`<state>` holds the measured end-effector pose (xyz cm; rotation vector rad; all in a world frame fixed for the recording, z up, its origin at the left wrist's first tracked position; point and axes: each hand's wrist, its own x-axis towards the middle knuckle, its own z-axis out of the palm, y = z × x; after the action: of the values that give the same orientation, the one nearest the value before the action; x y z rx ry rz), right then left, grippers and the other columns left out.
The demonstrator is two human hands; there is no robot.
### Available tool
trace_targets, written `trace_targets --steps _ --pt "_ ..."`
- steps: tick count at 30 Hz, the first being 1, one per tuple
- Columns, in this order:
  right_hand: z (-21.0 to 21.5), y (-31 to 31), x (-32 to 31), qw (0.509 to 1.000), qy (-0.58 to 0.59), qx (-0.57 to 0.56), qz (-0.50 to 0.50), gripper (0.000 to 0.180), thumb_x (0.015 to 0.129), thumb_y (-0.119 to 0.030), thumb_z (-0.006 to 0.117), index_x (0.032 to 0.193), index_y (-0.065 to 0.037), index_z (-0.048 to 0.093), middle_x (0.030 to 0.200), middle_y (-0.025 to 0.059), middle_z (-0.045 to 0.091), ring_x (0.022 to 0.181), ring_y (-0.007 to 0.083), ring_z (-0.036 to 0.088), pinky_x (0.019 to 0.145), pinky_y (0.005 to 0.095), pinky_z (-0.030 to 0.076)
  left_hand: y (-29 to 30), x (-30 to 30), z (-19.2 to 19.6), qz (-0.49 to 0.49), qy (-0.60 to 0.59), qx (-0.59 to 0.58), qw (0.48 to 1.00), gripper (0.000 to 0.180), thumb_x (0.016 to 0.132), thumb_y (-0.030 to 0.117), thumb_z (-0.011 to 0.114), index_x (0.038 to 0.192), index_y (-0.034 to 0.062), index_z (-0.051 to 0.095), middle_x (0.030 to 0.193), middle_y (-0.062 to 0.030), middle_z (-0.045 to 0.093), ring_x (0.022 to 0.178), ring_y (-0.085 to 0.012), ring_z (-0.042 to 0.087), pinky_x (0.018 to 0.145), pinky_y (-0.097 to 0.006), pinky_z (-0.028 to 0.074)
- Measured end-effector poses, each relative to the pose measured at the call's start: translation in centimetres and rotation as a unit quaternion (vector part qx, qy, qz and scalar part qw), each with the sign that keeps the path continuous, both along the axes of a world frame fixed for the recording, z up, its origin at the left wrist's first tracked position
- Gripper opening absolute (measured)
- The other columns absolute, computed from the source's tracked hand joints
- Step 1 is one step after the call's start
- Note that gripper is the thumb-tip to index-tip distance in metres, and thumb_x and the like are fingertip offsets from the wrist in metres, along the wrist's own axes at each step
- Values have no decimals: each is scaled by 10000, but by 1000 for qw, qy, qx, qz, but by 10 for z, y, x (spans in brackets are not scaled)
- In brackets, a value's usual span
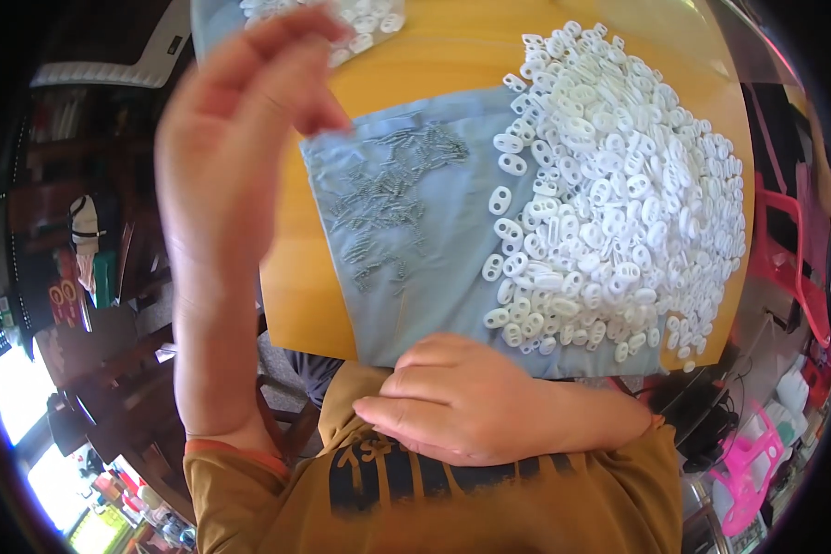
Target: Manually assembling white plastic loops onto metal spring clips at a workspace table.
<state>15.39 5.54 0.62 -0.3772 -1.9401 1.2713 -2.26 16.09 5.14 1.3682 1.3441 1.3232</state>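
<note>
My left hand [235, 129] is raised over the far left side of the table, blurred by motion. Its fingertips look apart, and nothing shows between them. Just beyond them are white plastic pieces [365, 23] in a smaller group. Close to my body, at the table's near edge, my right hand [457, 402] is closed with its fingers curled under; whatever it may hold is hidden. On the blue-grey cloth [452, 277] lie many small thin metal pins or springs [379, 198]. A large heap of white oval two-holed plastic pieces [619, 185] covers the right side.
The yellow table [305, 319] shows around the cloth. A pink plastic chair or stool [785, 258] stands beyond its right edge, with another pink plastic item [748, 475] lower down. Dark wooden furniture [111, 369] and assorted goods line the left.
</note>
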Motion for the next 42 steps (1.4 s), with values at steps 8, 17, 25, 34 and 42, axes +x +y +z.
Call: trace_targets --steps 8,17,25,34,42 --pt "-6 -5 -5 997 -35 20 62 112 757 -142 603 811 -46 581 712 43 508 697 208 523 612 326 417 -17 55 -56 -211 222 51 950 150 816 1 606 963 9 633 812 -60 612 722 -154 583 606 -276 455" --pt "-10 -1 -2 997 -43 1 56 98 767 -146 618 798 -58 590 726 50 516 683 215 521 610 333 424 -7 82 -63 -245 392 95 882 163 750 51 650 911 64 636 785 -86 581 733 -289 585 629 -361 473" --pt "-4 5 0 997 -49 2 51 183 730 -110 649 894 -35 623 738 49 541 671 212 533 575 323 437 -24 61 -52 -222 288 84 928 110 766 2 631 875 21 630 761 -82 568 669 -213 560 573 -301 437" --pt "9 26 19 969 -52 -117 -210 240 765 8 636 1004 24 612 761 91 613 662 204 577 610 290 443 -90 5 -27 -98 -280 -337 893 91 826 -11 531 829 -17 622 769 -43 553 590 -77 471 508 -209 354" --pt "8 16 -10 975 -95 -122 -158 227 764 12 656 986 2 610 813 98 623 699 215 583 619 286 449 -127 -8 -41 -108 -351 -282 886 78 872 59 597 930 13 621 797 20 572 669 -33 464 606 -181 384"
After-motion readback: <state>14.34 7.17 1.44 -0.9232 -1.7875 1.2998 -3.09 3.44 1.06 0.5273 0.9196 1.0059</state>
